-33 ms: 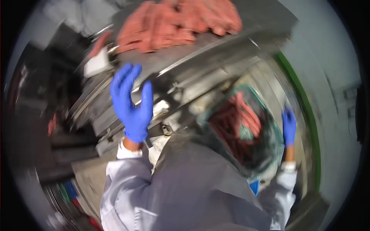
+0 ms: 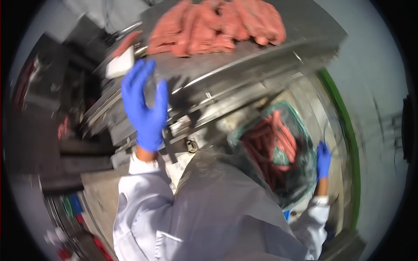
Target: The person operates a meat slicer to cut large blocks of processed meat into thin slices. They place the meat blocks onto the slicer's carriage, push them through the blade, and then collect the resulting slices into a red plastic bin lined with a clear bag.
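Note:
My left hand (image 2: pixel 146 108), in a blue glove, is raised over the near edge of the metal table (image 2: pixel 174 65). Its fingers and thumb are apart with nothing between them. A pile of pink sausages (image 2: pixel 217 26) lies on the tabletop beyond it. Low on the right, my right hand (image 2: pixel 323 161), also blue-gloved, is beside the outer edge of a crate lined with a greenish clear bag (image 2: pixel 305 130). Its fingers point away from me, and no held object shows in them. More long sausages (image 2: pixel 285 139) lie inside the bag, some in shadow.
A white block (image 2: pixel 121 64) with a reddish piece by it sits at the table's left end. Dark metal equipment (image 2: pixel 39 148) stands on the left. A green strip (image 2: pixel 348 130) runs along the base of the right wall. Red and blue items (image 2: pixel 78 206) are at lower left.
The view has shifted, so the table and sausages appear farther right. My right hand has come nearer to me along the crate's side. My left hand stays spread.

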### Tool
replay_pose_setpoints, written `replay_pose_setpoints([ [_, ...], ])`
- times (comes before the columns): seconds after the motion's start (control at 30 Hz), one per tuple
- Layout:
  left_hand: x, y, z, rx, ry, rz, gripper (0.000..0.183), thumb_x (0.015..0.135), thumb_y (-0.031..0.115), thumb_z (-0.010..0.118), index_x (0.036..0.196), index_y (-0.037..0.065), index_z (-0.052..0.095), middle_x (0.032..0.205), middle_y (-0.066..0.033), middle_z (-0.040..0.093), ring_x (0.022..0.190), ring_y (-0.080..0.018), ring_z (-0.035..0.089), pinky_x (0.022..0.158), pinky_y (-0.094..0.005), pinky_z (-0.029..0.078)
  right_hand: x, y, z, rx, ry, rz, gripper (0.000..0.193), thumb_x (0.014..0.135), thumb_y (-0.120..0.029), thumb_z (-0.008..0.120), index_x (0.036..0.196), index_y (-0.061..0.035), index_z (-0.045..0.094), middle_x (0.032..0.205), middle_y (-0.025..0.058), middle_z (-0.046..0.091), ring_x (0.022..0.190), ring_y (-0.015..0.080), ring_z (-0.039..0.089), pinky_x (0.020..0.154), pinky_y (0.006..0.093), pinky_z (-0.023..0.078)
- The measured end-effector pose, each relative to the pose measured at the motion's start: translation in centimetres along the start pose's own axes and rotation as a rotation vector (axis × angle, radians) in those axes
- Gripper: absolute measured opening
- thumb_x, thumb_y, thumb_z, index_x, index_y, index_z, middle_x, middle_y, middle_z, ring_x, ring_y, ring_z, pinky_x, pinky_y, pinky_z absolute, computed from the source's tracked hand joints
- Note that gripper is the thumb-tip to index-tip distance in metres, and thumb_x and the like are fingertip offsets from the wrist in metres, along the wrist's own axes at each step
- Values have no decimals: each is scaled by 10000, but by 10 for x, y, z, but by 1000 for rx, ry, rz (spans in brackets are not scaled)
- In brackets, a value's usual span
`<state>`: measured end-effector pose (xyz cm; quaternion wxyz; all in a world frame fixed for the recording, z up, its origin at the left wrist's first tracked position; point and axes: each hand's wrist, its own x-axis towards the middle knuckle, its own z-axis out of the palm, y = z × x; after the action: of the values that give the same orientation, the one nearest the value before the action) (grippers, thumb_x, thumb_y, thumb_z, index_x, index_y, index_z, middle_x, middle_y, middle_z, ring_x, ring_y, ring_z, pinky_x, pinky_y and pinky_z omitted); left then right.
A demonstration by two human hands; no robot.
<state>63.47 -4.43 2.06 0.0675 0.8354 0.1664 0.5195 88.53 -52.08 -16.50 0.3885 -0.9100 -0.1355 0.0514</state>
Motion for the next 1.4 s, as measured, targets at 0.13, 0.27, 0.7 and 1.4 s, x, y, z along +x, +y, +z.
replay_pose_setpoints([
  [0.13, 51, -143, -59, 192, 43, -265, 426, 792, 102, 691, 1208, 60, 611, 1189, -145, 593, 1112, -275, 568, 969, -347, 436, -64, 39, 46, 66, -258, 361, 383, 899, -282, 582, 1158, -6, 641, 1141, 161, 659, 1059, 277, 599, 966, 365, 428],
  [0.27, 76, -277, -69, 483, -98, -292, 490, 772, 196, 688, 1249, 139, 593, 1197, -171, 580, 1125, -330, 559, 970, -388, 447, -38, 85, 110, 335, -279, 235, 336, 898, -80, 616, 1216, 24, 587, 1130, 95, 651, 1015, 159, 598, 933, 289, 457],
  [0.7, 108, -403, 68, 854, -789, -349, 369, 840, 387, 614, 1042, 83, 667, 1064, -199, 658, 985, -391, 633, 828, -463, 518, -24, -5, 100, 261, -182, 173, 334, 909, -95, 603, 1229, -7, 582, 1186, 86, 624, 1062, 167, 572, 943, 299, 445],
  [1.4, 103, -244, 43, -89, -552, -235, 520, 986, 231, 499, 1427, -12, 369, 1435, -141, 428, 1282, -215, 441, 1070, -326, 338, -35, 169, 172, -814, -131, 32, 494, 870, -147, 473, 1347, -28, 423, 1391, 240, 416, 1211, 410, 462, 918, 492, 455],
])
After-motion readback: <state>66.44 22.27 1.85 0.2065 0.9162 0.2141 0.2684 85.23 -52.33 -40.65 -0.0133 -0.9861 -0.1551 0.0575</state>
